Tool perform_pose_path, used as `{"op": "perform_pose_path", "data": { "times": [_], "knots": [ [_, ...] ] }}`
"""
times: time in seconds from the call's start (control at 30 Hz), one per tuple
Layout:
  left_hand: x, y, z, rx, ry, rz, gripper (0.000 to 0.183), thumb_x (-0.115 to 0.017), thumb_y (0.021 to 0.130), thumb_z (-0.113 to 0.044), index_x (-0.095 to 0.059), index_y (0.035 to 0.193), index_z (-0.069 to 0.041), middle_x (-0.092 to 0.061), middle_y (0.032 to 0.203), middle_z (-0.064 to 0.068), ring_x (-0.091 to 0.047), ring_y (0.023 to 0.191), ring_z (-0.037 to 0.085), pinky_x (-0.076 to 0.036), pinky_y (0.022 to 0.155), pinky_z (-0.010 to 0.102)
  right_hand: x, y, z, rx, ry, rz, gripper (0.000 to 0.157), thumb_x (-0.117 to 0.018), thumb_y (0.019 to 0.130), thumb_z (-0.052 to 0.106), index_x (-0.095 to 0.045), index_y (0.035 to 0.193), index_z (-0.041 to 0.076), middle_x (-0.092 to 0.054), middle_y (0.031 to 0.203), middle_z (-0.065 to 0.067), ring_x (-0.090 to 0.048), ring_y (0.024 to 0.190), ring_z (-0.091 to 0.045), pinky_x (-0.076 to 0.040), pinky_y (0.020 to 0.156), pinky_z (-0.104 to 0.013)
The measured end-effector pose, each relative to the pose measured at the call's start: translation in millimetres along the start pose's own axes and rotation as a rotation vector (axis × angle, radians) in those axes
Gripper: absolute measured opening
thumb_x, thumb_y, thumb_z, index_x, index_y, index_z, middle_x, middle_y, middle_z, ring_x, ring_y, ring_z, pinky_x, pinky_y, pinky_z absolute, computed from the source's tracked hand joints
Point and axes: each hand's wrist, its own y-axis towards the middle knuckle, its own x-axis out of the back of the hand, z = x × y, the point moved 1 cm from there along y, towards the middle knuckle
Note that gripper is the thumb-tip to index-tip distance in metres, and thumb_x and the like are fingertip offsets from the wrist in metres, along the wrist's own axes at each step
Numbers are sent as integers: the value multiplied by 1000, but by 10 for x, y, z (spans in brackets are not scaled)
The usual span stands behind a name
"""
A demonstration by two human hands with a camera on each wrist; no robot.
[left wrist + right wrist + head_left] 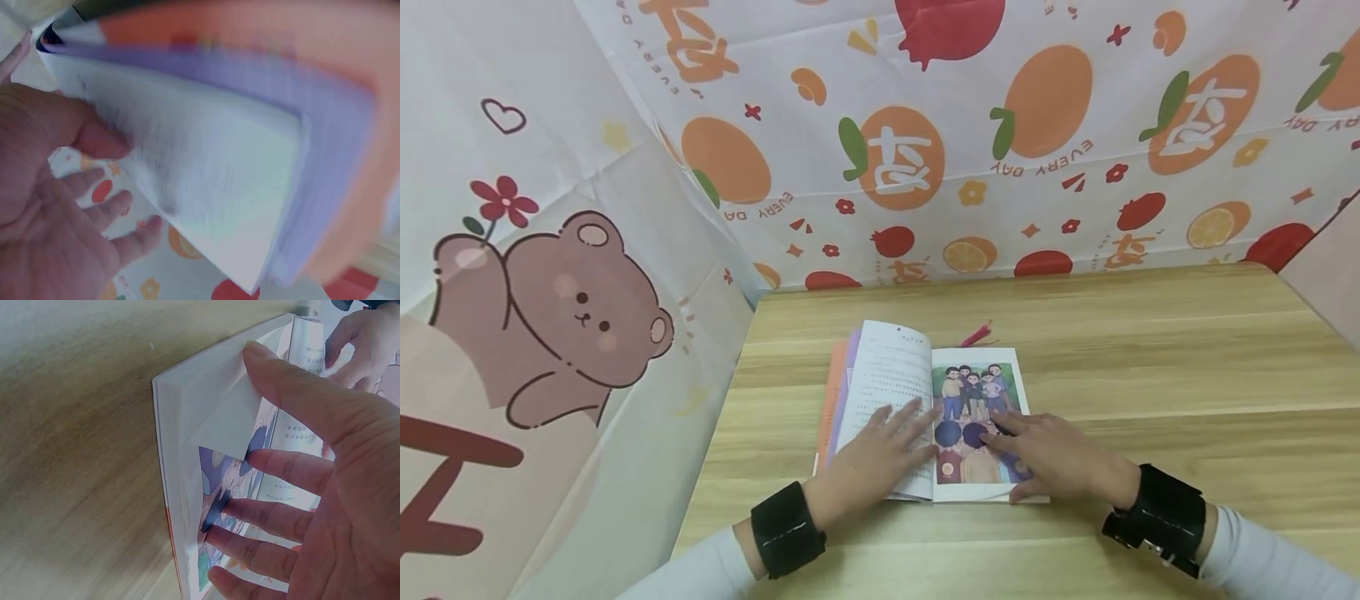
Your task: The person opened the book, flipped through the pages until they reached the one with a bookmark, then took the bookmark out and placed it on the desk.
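An open book (891,367) lies on the wooden table, its left page printed with text and its right page bearing a coloured illustration (973,387) of several people. My left hand (872,458) rests on the lower left page with fingers spread toward the spine. On the lower right of the illustrated page, my right hand (1063,454) touches the paper with extended fingers, the thumb by the bottom corner. The right wrist view shows that page's corner (228,422) folded over between thumb and index finger. Orange and purple sheets (337,125) show behind the left page.
A pink tassel (977,335) pokes out beyond the book's top edge. Wooden tabletop (1150,358) stretches to the right. A fruit-printed cloth (970,208) hangs at the back, and a bear-printed cloth (580,300) stands on the left. Both wrists wear black bands (786,529).
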Motion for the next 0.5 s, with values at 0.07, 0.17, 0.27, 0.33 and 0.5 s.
{"op": "perform_pose_path", "data": {
  "times": [0.07,0.17,0.27,0.33,0.5],
  "knots": [
    [-6,19,-17,-26,-54,22,44,-48,88,-12,-48,130,-25,-24,150,6,-12,133,30,-33,100,56,-2,8,5,8,-5,1,74,-67,68,53,-50,129,13,-40,138,-22,-36,120,-39,-40,92,-58],
    [-8,8,-12,16,-170,64,43,-46,88,-17,-48,130,-25,-27,149,5,-12,133,29,-34,97,60,-5,11,13,6,-7,14,75,-67,69,52,-49,130,13,-40,138,-21,-35,121,-39,-40,93,-58],
    [-10,-22,7,48,-265,83,43,-45,89,-25,-45,132,-27,-27,148,6,-13,133,30,-36,93,63,0,9,16,3,-5,20,75,-68,69,51,-48,130,12,-39,139,-21,-34,122,-39,-39,93,-58],
    [-3,-37,15,46,-304,82,43,-44,90,-31,-45,133,-27,-27,149,7,-14,132,31,-37,92,63,5,6,15,0,-5,22,74,-68,70,50,-49,130,11,-40,139,-21,-35,121,-39,-39,93,-58],
    [4,-20,28,32,-327,54,43,-43,91,-39,-47,131,-25,-31,146,8,-18,131,33,-40,91,61,25,2,13,3,-16,19,68,-68,72,45,-51,127,9,-43,136,-21,-40,118,-38,-41,92,-56]
  ]
}}
